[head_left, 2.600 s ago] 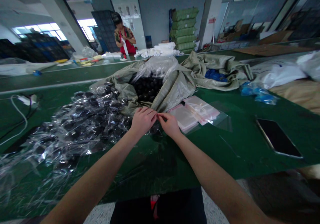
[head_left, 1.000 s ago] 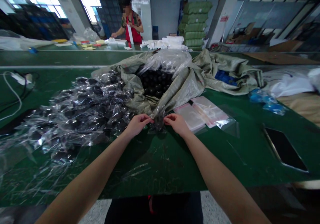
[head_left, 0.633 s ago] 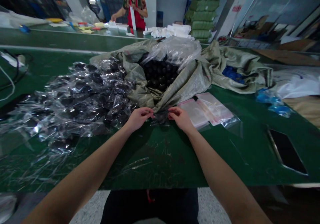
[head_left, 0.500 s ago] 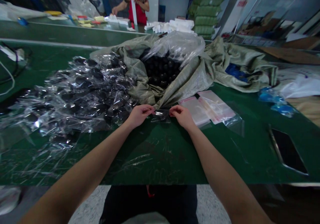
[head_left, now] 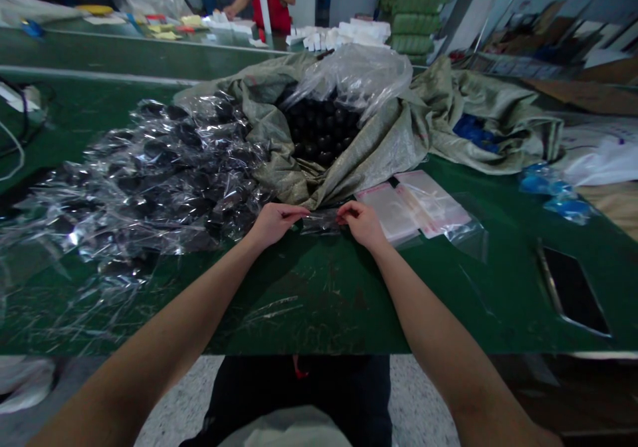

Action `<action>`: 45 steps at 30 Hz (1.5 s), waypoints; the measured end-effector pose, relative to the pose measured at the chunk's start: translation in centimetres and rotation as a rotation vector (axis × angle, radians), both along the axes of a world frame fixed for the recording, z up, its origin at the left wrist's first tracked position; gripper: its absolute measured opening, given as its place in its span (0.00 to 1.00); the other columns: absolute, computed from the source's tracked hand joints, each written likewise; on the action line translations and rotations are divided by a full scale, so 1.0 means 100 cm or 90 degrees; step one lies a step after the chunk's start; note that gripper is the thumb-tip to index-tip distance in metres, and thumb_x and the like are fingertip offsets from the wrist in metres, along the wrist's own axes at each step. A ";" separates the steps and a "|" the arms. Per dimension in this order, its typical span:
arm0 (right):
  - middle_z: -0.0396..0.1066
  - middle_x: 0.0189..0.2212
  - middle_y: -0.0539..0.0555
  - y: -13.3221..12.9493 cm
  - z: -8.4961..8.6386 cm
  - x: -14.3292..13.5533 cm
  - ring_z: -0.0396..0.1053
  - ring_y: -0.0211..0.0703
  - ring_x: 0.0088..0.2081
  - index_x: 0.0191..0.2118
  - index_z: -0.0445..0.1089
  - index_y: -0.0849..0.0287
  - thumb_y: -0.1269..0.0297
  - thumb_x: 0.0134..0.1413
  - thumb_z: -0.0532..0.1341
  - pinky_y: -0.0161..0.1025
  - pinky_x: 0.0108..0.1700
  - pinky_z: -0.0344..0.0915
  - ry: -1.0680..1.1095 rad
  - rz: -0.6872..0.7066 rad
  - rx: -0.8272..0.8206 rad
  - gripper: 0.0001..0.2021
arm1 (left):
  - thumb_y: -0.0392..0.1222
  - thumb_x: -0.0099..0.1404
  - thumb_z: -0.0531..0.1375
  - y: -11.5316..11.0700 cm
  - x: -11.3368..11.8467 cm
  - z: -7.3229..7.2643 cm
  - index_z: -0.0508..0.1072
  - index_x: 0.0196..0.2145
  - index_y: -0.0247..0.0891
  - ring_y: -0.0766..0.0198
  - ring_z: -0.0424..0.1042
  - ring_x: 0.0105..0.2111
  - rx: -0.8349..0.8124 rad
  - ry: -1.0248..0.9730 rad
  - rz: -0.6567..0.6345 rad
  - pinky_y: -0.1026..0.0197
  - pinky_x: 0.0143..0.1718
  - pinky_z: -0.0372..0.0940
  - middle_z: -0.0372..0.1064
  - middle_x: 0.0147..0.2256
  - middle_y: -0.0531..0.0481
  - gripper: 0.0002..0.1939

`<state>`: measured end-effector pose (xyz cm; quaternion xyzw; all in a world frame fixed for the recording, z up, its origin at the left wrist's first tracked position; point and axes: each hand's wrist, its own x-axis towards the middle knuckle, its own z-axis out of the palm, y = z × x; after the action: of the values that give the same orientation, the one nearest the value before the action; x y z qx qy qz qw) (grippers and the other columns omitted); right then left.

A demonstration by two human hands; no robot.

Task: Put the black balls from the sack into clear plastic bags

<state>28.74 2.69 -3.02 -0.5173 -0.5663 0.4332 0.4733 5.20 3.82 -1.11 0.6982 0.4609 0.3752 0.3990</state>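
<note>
Between my hands lies a clear plastic bag [head_left: 321, 222] with something dark in it, just in front of the sack's edge. My left hand [head_left: 273, 224] pinches the bag's left end between thumb and fingers. At its right end my right hand [head_left: 363, 222] is closed in a pinch as well. A woven sack [head_left: 383, 143] stands open behind them, holding many round black pieces [head_left: 321, 128]. To the left is a big heap of black pieces in clear bags [head_left: 174, 175]. Flat clear bags [head_left: 391, 211] are stacked beside my right hand.
A phone [head_left: 573, 291] lies on the green table [head_left: 319, 314] at the right. Further back are another sack with blue pieces [head_left: 476, 133] and blue bagged pieces [head_left: 558, 191]. Across the table, a person in a red apron [head_left: 272, 8] stands by white boxes [head_left: 343, 34].
The view has tilted slightly, so the scene sits higher in the picture. Both hands stay at the bag's ends, and the bag now looks flatter between them.
</note>
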 end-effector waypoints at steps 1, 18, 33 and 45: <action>0.71 0.23 0.47 0.000 0.000 0.000 0.72 0.40 0.27 0.26 0.69 0.55 0.72 0.45 0.55 0.38 0.33 0.71 -0.002 0.001 0.003 0.07 | 0.46 0.57 0.63 -0.001 0.000 0.001 0.81 0.39 0.37 0.59 0.75 0.35 -0.011 0.000 0.008 0.59 0.40 0.68 0.79 0.35 0.48 0.14; 0.73 0.30 0.49 0.000 0.004 0.006 0.73 0.38 0.28 0.34 0.71 0.56 0.69 0.51 0.59 0.38 0.32 0.72 0.007 -0.012 -0.008 0.05 | 0.52 0.53 0.67 -0.017 0.004 0.015 0.75 0.27 0.33 0.78 0.46 0.13 -0.352 -0.153 -0.023 0.69 0.13 0.38 0.67 0.21 0.50 0.17; 0.71 0.21 0.52 -0.015 0.033 0.015 0.62 0.31 0.21 0.25 0.71 0.62 0.68 0.46 0.66 0.27 0.18 0.58 0.108 0.120 -0.284 0.05 | 0.52 0.53 0.67 -0.013 -0.001 0.010 0.75 0.28 0.34 0.76 0.45 0.13 -0.355 -0.118 -0.040 0.68 0.14 0.37 0.51 0.14 0.58 0.17; 0.71 0.22 0.51 -0.016 0.034 0.017 0.61 0.29 0.20 0.28 0.72 0.64 0.71 0.42 0.66 0.27 0.18 0.56 0.101 0.134 -0.294 0.04 | 0.48 0.50 0.69 -0.012 -0.005 0.011 0.74 0.34 0.35 0.77 0.50 0.15 -0.339 -0.044 -0.060 0.70 0.14 0.41 0.63 0.22 0.56 0.18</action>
<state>30.40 1.07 0.39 -0.5143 -0.4642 0.6368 0.3383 4.73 2.57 0.03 0.5761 0.4966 0.2456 0.6010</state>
